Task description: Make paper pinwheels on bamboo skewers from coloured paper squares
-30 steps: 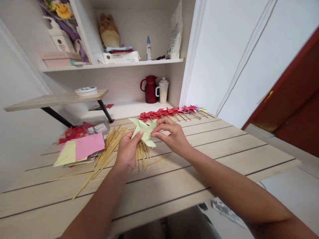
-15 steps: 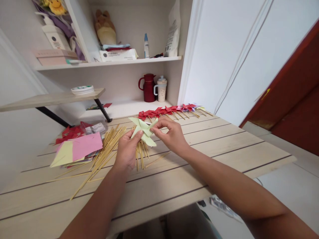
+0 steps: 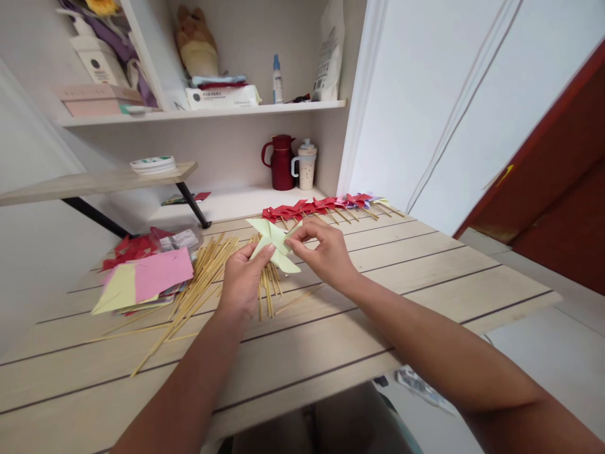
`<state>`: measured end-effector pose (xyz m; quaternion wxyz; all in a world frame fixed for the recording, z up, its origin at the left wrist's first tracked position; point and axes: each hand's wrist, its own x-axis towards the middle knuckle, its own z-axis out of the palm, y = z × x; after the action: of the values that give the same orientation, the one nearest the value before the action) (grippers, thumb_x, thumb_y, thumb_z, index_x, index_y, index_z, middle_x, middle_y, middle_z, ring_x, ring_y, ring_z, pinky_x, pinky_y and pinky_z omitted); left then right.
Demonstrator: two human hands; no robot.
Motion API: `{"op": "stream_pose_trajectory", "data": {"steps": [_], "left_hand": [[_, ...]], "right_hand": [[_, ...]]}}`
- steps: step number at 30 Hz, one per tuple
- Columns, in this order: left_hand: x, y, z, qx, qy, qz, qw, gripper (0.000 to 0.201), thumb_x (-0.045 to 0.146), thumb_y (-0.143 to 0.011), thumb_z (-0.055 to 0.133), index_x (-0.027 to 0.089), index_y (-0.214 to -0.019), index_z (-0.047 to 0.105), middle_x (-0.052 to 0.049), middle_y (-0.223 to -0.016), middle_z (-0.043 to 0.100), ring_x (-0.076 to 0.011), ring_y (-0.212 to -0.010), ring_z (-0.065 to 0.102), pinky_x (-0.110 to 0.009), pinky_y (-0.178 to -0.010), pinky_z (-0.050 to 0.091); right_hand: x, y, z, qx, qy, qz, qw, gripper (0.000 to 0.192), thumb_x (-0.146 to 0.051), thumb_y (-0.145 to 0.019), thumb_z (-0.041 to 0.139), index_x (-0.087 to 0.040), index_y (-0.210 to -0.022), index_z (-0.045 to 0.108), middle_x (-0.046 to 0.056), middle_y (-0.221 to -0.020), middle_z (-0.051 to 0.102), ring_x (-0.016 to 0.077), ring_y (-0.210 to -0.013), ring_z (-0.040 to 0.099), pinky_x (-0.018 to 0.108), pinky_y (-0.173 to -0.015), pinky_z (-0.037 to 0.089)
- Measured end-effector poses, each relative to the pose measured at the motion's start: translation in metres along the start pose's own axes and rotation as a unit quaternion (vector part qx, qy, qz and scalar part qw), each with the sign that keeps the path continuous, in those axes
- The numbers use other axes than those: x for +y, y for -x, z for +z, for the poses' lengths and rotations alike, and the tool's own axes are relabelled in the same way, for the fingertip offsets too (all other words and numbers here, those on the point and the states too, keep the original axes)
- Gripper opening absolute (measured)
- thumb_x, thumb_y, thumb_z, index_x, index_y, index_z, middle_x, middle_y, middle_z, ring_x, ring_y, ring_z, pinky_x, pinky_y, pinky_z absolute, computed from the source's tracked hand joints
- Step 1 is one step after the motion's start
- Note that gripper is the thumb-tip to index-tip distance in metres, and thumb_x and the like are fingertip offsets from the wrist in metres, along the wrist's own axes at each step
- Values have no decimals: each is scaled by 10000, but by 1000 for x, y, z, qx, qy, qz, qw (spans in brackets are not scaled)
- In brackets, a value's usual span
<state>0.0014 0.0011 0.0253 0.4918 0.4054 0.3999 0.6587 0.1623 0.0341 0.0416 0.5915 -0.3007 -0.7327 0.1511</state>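
Note:
A pale green paper pinwheel (image 3: 273,238) is held up over the table between my two hands. My left hand (image 3: 246,277) is closed on its left side, the thumb lying on top near the centre. With thumb and forefinger pinched together, my right hand (image 3: 326,251) grips the pinwheel's right blade. Beneath it lies a small bundle of thin wooden sticks (image 3: 268,293), partly hidden by the paper and my left hand. A bigger heap of sticks (image 3: 201,277) spreads to the left of my left hand.
Pink and yellow paper sheets (image 3: 163,274) lie at the left, with red paper pieces (image 3: 130,251) behind. Red pinwheels on sticks (image 3: 302,208) form a row along the back. A dark red jug (image 3: 282,164) and a cup (image 3: 307,167) stand beneath the shelf (image 3: 208,115).
The right blade of the pinwheel has shifted slightly under my right fingers. Both hands keep their hold, and the whole view has tilted a little.

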Motion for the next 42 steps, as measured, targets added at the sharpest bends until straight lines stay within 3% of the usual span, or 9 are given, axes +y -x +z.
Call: {"op": "stream_pose_trajectory", "data": {"steps": [9, 26, 35, 42], "left_hand": [[0, 1, 2, 3, -3, 8, 1000, 373, 313, -671, 895, 140, -987, 800, -89, -921, 796, -219, -902, 731, -367, -921, 542], [2, 5, 5, -10, -37, 11, 999, 388, 335, -658, 904, 145, -983, 809, -98, -975, 803, -225, -895, 731, -357, -884, 547], [4, 6, 7, 3, -41, 26, 999, 402, 321, -700, 861, 150, -1058, 799, -108, -1048, 798, -242, -963, 736, -351, -900, 548], [2, 3, 4, 17, -21, 40, 999, 395, 328, -685, 878, 156, -1032, 799, -99, -1025, 799, -241, -985, 735, -366, -930, 552]], "right_hand": [[0, 0, -1, -2, -1, -16, 1000, 197, -122, -822, 711, -216, -677, 616, 16, -769, 689, 176, -767, 644, 323, -699, 502], [1, 1, 0, 25, -4, -23, 999, 198, -115, -810, 694, -225, -681, 591, 35, -845, 714, 194, -861, 669, 338, -730, 530], [-1, 3, -1, 5, -19, -30, 999, 183, -171, -843, 742, -229, -709, 632, 23, -855, 710, 196, -867, 669, 363, -798, 530], [5, 5, 2, -33, -5, -7, 999, 144, -245, -828, 817, -232, -743, 703, 2, -772, 688, 173, -762, 624, 320, -713, 497]]}}
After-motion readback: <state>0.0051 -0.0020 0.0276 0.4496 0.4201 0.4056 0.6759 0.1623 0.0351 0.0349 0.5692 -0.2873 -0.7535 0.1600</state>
